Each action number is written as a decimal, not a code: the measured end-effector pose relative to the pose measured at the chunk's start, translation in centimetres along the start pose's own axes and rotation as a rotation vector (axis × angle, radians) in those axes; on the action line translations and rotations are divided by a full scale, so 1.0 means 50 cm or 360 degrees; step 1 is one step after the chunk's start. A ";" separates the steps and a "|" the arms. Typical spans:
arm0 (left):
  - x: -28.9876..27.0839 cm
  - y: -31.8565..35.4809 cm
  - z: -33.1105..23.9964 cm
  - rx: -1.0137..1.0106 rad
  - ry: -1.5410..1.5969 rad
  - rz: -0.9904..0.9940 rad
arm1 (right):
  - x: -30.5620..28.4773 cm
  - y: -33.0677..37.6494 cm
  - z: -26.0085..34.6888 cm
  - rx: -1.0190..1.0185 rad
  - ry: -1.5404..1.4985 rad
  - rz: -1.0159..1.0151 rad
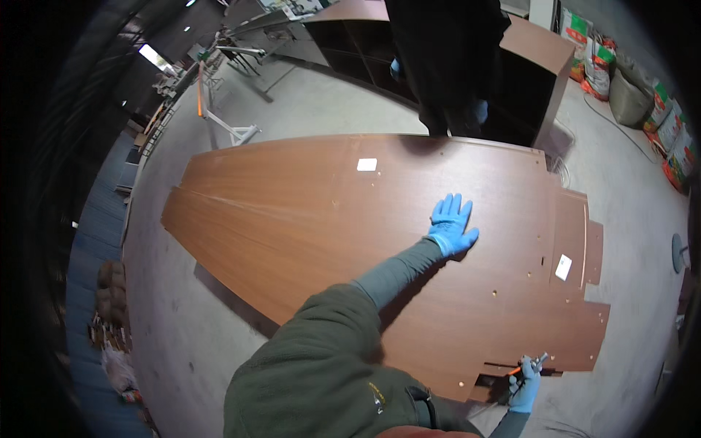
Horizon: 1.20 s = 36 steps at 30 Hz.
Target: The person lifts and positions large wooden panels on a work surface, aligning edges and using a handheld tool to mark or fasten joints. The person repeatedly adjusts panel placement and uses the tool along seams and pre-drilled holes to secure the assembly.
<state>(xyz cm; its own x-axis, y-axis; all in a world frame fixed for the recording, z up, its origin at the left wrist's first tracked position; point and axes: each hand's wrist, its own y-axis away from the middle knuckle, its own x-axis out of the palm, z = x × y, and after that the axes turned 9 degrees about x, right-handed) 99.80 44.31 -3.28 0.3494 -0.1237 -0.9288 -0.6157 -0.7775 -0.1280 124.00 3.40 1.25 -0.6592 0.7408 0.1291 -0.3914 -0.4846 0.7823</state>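
My left hand, in a blue glove, lies flat with fingers spread on a large brown wood-grain panel. Near the panel's right front edge, my right hand, also gloved in blue, is closed around a small tool with a silver metal end and an orange part. Its exact kind cannot be made out. Beside that hand are a dark cut-out and a narrow slot in the panel. White labels and several small holes dot the wood. More brown boards lie stacked with it, edges stepped at the right.
Across the panel stands a person in dark clothes and blue gloves, before a brown cabinet with dark compartments. Filled sacks line the right wall. A white metal stand rests on the grey floor at the far left.
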 end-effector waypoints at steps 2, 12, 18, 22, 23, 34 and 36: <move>0.000 0.007 0.012 0.0196 -0.0346 -0.0099 | 0.013 0.012 0.015 -0.0051 -0.0053 0.0086; -0.004 -0.086 -0.221 0.1179 0.0220 -0.0182 | 0.022 -0.001 0.026 0.0053 -0.0111 -0.0038; -0.016 -0.138 -0.271 0.0986 0.0682 0.0522 | 0.022 0.002 0.038 0.0214 -0.0010 -0.0071; -0.068 -0.134 -0.213 0.0378 0.0810 0.0220 | 0.018 0.063 0.118 0.0190 0.0222 0.0095; -0.082 -0.112 -0.209 0.0001 0.1081 0.0250 | 0.030 0.082 0.144 0.0132 0.0364 0.0090; -0.262 0.231 -0.232 -0.0780 0.3336 0.0566 | 0.588 -0.018 0.266 0.0120 0.0086 0.1402; -0.288 0.266 -0.157 -0.0860 0.2756 0.0363 | 0.636 -0.076 0.250 -0.0160 0.1201 0.1359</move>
<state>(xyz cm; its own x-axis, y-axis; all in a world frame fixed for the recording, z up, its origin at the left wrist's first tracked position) 92.14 30.92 11.10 0.7709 -0.3958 0.4991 -0.6038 -0.7036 0.3746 112.56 34.63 9.98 -0.9387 -0.2999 0.1699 0.3425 -0.7556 0.5583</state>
